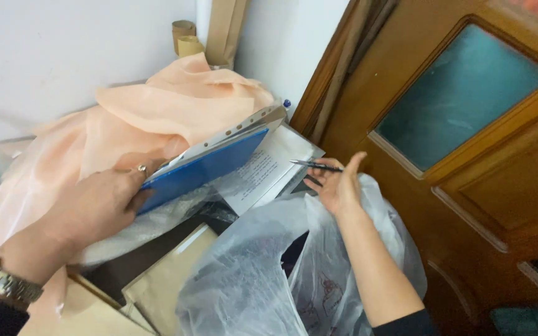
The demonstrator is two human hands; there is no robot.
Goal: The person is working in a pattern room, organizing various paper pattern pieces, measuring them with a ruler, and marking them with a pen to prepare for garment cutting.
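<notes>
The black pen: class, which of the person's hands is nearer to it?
Right. The right hand holds the black pen in its fingers, while the left hand grips the blue folder further left, apart from the pen.

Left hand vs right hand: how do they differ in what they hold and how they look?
The left hand grips a blue folder by its edge; the right hand holds a thin dark pen in its fingers. The left wears a ring and a metal wristwatch; the right shows neither. The left lies by peach fabric, the right above a white plastic bag. Both arms end in dark sleeves.
</notes>
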